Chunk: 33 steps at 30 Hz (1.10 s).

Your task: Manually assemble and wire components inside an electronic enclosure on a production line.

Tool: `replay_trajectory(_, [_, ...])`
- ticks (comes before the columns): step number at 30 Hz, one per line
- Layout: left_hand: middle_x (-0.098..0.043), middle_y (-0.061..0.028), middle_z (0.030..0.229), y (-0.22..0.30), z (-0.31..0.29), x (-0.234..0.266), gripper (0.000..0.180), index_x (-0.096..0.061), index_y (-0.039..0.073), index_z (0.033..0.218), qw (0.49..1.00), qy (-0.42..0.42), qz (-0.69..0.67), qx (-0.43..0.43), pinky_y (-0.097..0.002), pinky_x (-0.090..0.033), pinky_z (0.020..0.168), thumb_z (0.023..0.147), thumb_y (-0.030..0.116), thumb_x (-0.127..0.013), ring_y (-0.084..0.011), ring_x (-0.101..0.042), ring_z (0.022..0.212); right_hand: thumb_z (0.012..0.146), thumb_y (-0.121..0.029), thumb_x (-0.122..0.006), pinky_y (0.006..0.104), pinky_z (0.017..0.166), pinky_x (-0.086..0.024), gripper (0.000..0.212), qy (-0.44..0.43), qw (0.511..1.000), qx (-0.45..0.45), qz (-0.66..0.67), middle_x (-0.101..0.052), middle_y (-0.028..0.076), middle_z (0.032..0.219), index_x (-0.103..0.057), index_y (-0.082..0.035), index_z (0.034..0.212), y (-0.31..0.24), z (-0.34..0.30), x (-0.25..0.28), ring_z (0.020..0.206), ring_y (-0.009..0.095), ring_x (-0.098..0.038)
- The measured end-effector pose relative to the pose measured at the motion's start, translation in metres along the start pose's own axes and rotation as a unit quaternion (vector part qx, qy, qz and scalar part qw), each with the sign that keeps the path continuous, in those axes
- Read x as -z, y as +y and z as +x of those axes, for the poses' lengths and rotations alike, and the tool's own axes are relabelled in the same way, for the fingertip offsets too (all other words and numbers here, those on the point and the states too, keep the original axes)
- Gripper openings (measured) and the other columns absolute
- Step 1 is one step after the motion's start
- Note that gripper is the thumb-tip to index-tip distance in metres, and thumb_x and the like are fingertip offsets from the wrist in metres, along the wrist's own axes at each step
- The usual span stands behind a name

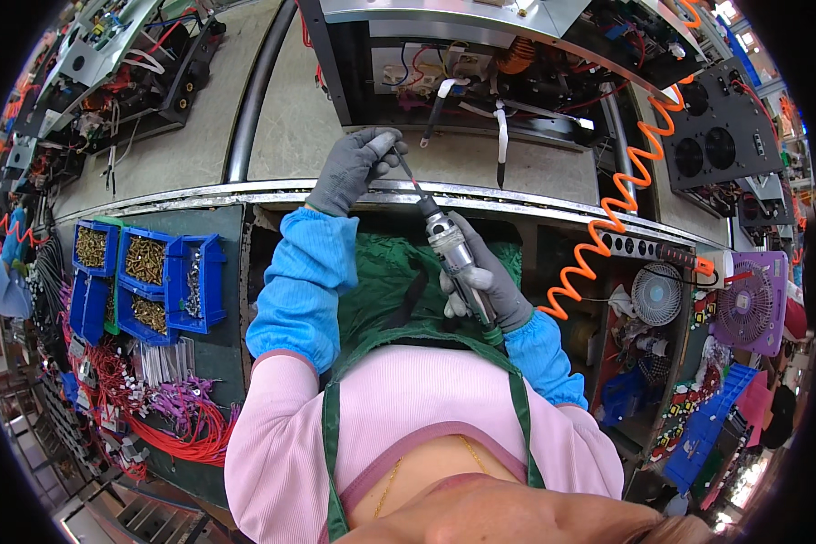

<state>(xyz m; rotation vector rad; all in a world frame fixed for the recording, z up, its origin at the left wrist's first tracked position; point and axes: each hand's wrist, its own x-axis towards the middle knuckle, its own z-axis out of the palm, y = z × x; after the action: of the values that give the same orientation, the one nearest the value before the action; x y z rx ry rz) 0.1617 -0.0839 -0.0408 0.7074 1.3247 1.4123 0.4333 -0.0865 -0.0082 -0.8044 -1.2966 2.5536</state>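
Observation:
My right hand (491, 283), in a grey glove, is wrapped round a silver-and-black powered screwdriver (451, 245). The tool tilts up to the left, and its thin bit (405, 168) reaches the fingers of my left hand (349, 170). That hand, gloved in grey too, is closed in a pinch at the tip of the bit; whatever lies between the fingertips is too small to make out. Just beyond both hands stands an open metal chassis (462, 77) with wires and components inside. Two cables with white sleeves, one of them this white-sleeved cable (502, 136), hang from its front.
Blue bins (195, 281) of brass and silver fasteners sit at the left, with red wire bundles (190, 435) nearer me. An orange coiled hose (612, 213) crosses the right side. Beyond it are a power strip (639, 247), a white fan (656, 295) and a purple fan (751, 304).

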Motion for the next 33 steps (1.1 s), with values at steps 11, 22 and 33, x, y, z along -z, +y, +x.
replay_trajectory(11, [-0.063,-0.0122,0.098,0.025,0.033,-0.018,0.027,-0.061,0.013,0.110,0.660,0.317,0.549,-0.403,-0.0363,-0.050,0.058,0.084,0.015,-0.056,-0.0274,-0.062,0.075,0.063,-0.034,-0.070,0.0314,0.052,-0.054,0.103,-0.004,0.997,0.070,0.028,-0.054,0.013,0.081,-0.010,-0.020,0.146,-0.019,-0.012,-0.011,0.049,0.017,-0.057])
replay_trajectory(22, [-0.064,-0.0123,0.086,0.051,0.016,-0.010,0.022,-0.063,0.012,0.106,0.754,0.111,0.603,-0.236,-0.0370,-0.051,0.069,0.086,0.019,-0.057,-0.0287,-0.063,0.078,0.064,-0.035,-0.074,0.0318,0.051,-0.055,0.105,0.059,0.986,0.145,0.063,-0.054,0.014,0.081,-0.009,-0.021,0.146,-0.026,-0.034,0.006,0.048,0.017,-0.057])
replay_trajectory(33, [-0.060,-0.0139,0.108,0.054,0.030,-0.009,0.024,-0.059,-0.002,0.103,0.932,-0.330,-0.145,0.035,-0.0406,-0.055,0.083,0.090,0.018,-0.055,-0.0246,-0.062,0.097,0.062,-0.036,-0.074,0.0318,0.052,-0.056,0.107,0.077,0.985,0.145,0.057,-0.053,0.013,0.081,-0.010,-0.020,0.146,-0.026,-0.035,0.009,0.048,0.016,-0.056])
